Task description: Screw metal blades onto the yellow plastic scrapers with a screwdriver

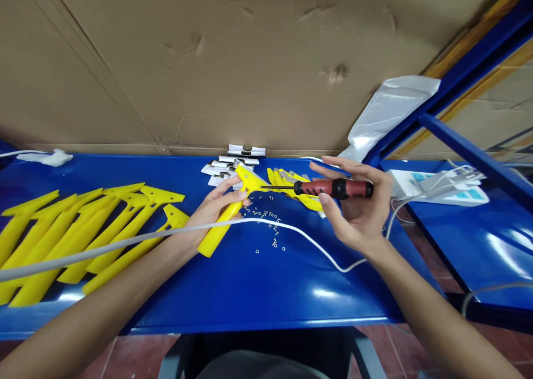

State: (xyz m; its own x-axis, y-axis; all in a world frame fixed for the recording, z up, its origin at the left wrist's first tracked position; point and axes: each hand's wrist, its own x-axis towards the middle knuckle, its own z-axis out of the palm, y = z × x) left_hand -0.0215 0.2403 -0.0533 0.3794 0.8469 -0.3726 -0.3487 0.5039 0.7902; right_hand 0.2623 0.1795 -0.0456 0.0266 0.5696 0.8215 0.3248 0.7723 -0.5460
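Observation:
In the head view, my left hand (220, 205) grips a yellow T-shaped tool (220, 229) that looks like a scraper, its handle slanting down toward me and its wide head up. My right hand (360, 209) has its thumb against the red and black handle of a screwdriver (328, 189), with the other fingers loosely curved around it. The thin shaft lies level and its tip meets the head of the yellow tool. Small screws and nuts (266, 215) are scattered on the table below. Smaller yellow pieces (306, 197) lie behind the screwdriver.
Several more yellow T-shaped tools (62, 240) lie side by side on the left of the blue table (250, 290). Folded white papers (222, 166) are stacked at the back. A white cable (308, 240) runs across in front. A power strip (441, 189) sits at the right.

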